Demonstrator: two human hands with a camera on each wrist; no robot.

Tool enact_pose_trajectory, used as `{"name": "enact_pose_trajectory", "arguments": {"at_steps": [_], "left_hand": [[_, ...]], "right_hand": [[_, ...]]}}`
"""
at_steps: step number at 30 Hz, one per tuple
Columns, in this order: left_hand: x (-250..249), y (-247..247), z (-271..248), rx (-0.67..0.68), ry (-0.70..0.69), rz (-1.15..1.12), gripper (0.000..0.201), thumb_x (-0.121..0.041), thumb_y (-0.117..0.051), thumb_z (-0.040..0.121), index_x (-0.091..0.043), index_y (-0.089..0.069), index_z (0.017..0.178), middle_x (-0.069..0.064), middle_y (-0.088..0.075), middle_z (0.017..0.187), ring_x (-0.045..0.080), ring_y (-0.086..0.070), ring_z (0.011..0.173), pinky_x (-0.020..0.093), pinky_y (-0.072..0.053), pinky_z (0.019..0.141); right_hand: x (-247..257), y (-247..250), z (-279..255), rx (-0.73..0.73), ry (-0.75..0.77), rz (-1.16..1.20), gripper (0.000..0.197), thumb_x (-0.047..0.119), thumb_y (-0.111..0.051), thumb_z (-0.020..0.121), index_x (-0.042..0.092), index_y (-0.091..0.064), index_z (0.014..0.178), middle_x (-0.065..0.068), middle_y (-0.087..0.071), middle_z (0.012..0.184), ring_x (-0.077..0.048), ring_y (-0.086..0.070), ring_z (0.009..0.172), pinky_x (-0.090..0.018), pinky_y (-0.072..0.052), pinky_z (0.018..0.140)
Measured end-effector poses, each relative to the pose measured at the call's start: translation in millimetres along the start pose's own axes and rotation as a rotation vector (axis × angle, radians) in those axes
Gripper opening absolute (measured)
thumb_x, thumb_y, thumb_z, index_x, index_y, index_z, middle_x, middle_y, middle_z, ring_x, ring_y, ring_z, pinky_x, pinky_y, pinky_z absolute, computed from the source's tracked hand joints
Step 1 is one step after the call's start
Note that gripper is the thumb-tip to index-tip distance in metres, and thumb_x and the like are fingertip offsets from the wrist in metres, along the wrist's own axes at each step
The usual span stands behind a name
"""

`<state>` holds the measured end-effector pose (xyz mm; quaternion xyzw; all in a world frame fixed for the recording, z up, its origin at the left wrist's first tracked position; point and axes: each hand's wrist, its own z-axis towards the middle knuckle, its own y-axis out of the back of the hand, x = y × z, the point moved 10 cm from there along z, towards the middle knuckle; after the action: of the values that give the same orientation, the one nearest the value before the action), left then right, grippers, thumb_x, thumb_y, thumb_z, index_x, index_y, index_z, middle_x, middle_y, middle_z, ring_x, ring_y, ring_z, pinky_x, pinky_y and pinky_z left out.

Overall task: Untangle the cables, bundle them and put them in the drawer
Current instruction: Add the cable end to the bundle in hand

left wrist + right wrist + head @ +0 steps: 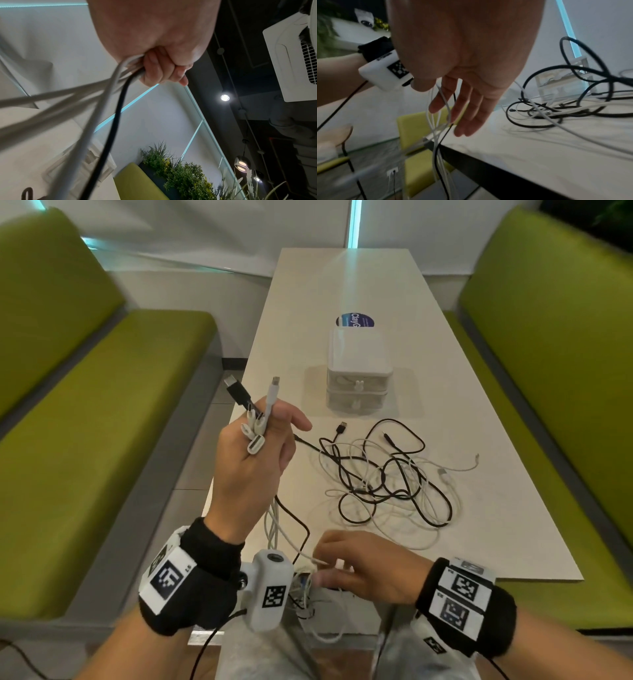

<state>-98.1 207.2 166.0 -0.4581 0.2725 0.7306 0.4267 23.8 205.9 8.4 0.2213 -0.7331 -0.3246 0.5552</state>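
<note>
Under right hand (462, 81), perhaps loose cables (440, 135).

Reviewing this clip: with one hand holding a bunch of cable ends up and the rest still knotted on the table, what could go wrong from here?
1. The left hand grips several plugs at once; pulling may tighten the tangled pile.
2. The right hand only loosely fingers the hanging strands, so they may slip off the table edge.
3. The small drawer unit looks shut.

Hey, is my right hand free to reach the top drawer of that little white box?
Probably yes. The right hand only fingers the hanging cables loosely, and the drawer unit faces you; only the tangle lies flat between.
</note>
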Motion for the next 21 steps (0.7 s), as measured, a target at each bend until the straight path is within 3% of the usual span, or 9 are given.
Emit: {"name": "enact_pose_trajectory", "arguments": {"at_steps": [3, 12, 14, 17, 19, 21], "left_hand": [[-2, -7, 1, 0.026, -0.014, 0.018, 0.034, -0.025, -0.038, 0.103, -0.024, -0.063, 0.079, -0.007, -0.036, 0.049, 0.009, -0.03, 0.042, 0.021, -0.026, 0.044], [-13, -34, 4, 0.093, -0.036, -0.01, 0.033, -0.02, -0.037, 0.103, -0.018, -0.063, 0.081, -0.011, -0.038, 0.049, 0.008, -0.032, 0.042, 0.021, -0.027, 0.044], [-15, -38, 6, 0.099, -0.039, -0.034, 0.034, -0.021, -0.037, 0.103, -0.017, -0.062, 0.081, -0.012, -0.038, 0.049, 0.007, -0.032, 0.042, 0.02, -0.027, 0.044], [-20, -40, 10, 0.105, -0.049, -0.064, 0.032, -0.025, -0.038, 0.102, -0.016, -0.062, 0.081, -0.013, -0.039, 0.049, 0.006, -0.031, 0.041, 0.019, -0.026, 0.044], [-19, -41, 11, 0.103, -0.045, -0.064, 0.033, -0.022, -0.038, 0.103, -0.015, -0.062, 0.081, -0.012, -0.039, 0.049, 0.006, -0.031, 0.041, 0.019, -0.026, 0.043], [-19, -45, 9, 0.113, -0.043, -0.069, 0.032, -0.022, -0.038, 0.101, -0.013, -0.061, 0.081, -0.014, -0.039, 0.05, 0.005, -0.031, 0.042, 0.019, -0.027, 0.043]], "right_hand": [[-12, -13, -11, 0.077, -0.05, -0.054, 0.03, 0.042, -0.049, 0.098, 0.019, -0.062, 0.085, -0.001, -0.066, 0.081, -0.014, -0.059, 0.071, -0.035, -0.048, 0.067], [-44, -47, -10, 0.238, -0.367, -0.172, 0.028, 0.034, -0.055, 0.095, 0.012, -0.071, 0.09, -0.009, -0.071, 0.085, -0.024, -0.066, 0.078, -0.035, -0.055, 0.074], [-53, -59, -12, 0.316, -0.435, -0.156, 0.019, 0.022, -0.058, 0.093, 0.012, -0.073, 0.101, -0.011, -0.072, 0.092, -0.025, -0.07, 0.077, -0.032, -0.057, 0.07], [-63, -68, -22, 0.39, -0.482, -0.125, 0.043, 0.004, -0.057, 0.089, 0.023, -0.061, 0.127, -0.011, -0.064, 0.112, -0.026, -0.067, 0.085, -0.028, -0.054, 0.072], [-70, -69, -31, 0.413, -0.519, -0.073, 0.053, 0.002, -0.054, 0.088, 0.032, -0.055, 0.132, -0.006, -0.062, 0.102, -0.024, -0.067, 0.079, -0.032, -0.058, 0.075], [-76, -72, -39, 0.466, -0.552, 0.005, 0.045, 0.01, -0.051, 0.091, 0.033, -0.056, 0.13, 0.0, -0.065, 0.079, -0.022, -0.066, 0.061, -0.036, -0.061, 0.069]]}}
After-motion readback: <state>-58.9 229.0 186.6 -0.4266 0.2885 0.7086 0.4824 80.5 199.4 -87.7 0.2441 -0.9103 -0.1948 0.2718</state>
